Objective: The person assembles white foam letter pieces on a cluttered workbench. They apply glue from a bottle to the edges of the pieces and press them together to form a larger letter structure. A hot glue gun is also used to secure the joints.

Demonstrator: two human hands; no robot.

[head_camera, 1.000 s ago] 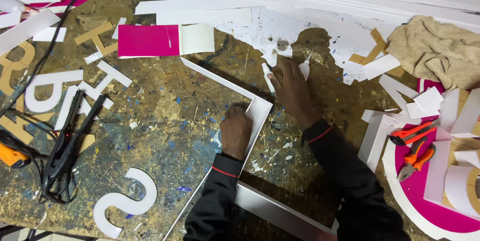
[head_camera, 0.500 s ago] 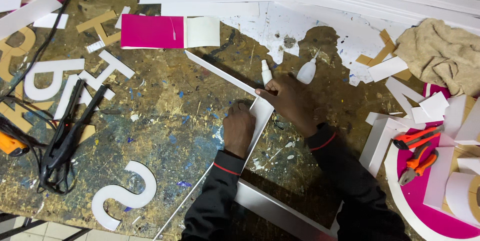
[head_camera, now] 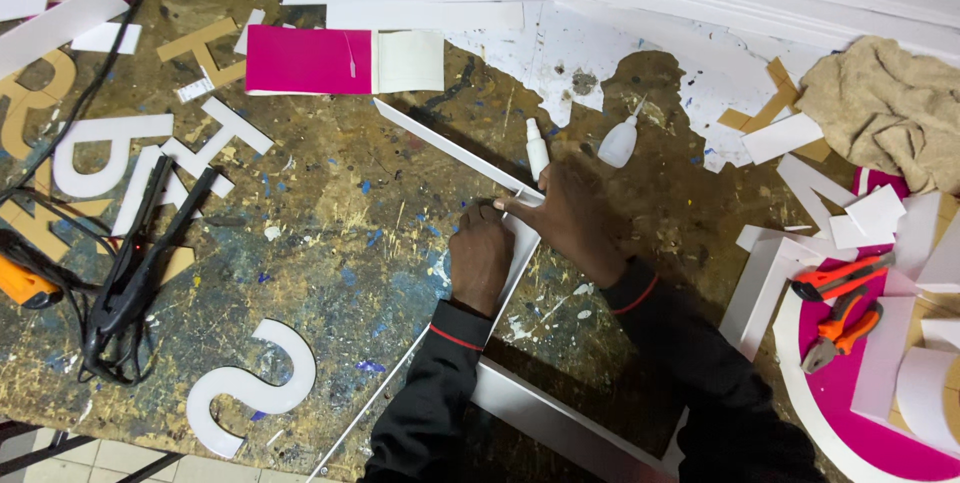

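Centrally, left hand [head_camera: 480,258] and right hand [head_camera: 565,218] flat, pressing thin white strips' [head_camera: 455,151] corner.

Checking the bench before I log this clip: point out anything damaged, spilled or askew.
The worktable surface is scarred and paint-flecked, with a torn white coating peeling near the top. Two small white squeeze bottles lie tipped beside the right hand. Offcuts lie scattered everywhere; nothing looks freshly spilled.

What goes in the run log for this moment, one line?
left hand: pressing white strip corner | right hand: on same corner | glue bottles beyond hands | pliers far right
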